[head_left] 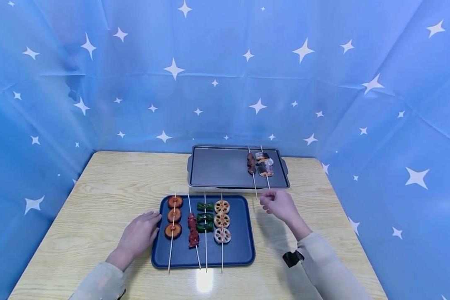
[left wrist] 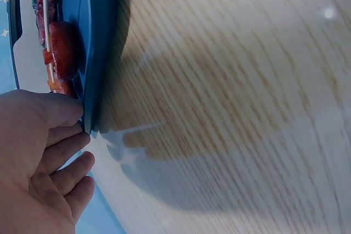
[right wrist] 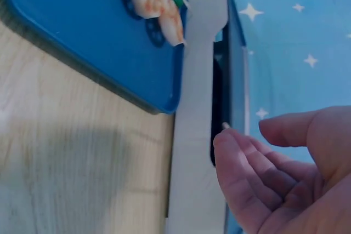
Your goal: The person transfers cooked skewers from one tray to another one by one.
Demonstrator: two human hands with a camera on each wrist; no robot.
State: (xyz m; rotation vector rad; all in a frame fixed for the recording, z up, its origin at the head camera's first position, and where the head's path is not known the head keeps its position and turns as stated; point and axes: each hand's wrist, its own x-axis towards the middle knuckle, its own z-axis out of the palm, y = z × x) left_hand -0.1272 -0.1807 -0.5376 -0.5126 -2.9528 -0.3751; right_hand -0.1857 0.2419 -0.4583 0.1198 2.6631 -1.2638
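My left hand (head_left: pixel 139 233) rests at the left rim of a blue tray (head_left: pixel 240 254), its fingers loosely bent and touching the edge. Skewers lie side by side on the tray: round orange-brown slices (head_left: pixel 173 230), red meat (head_left: pixel 193 238), green pepper pieces (head_left: pixel 205 227) and lotus root slices (head_left: pixel 222 235). Behind it, a dark grill plate (head_left: pixel 219 166) carries a brown meat skewer (head_left: pixel 251 163) and a skewer of silvery-grey chunks (head_left: pixel 265 167). My right hand (head_left: pixel 279 204) is by the lower end of the silvery-grey skewer. In the right wrist view, its thumb and fingers (right wrist: pixel 233 163) stand apart, near a stick tip (right wrist: pixel 226 126).
The tray and grill plate stand on a light wood-grain table (head_left: pixel 97 187), the grill plate close to its back edge. A blue curtain with white stars (head_left: pixel 217 104) surrounds the back and sides. Stick ends overhang the tray's front rim.
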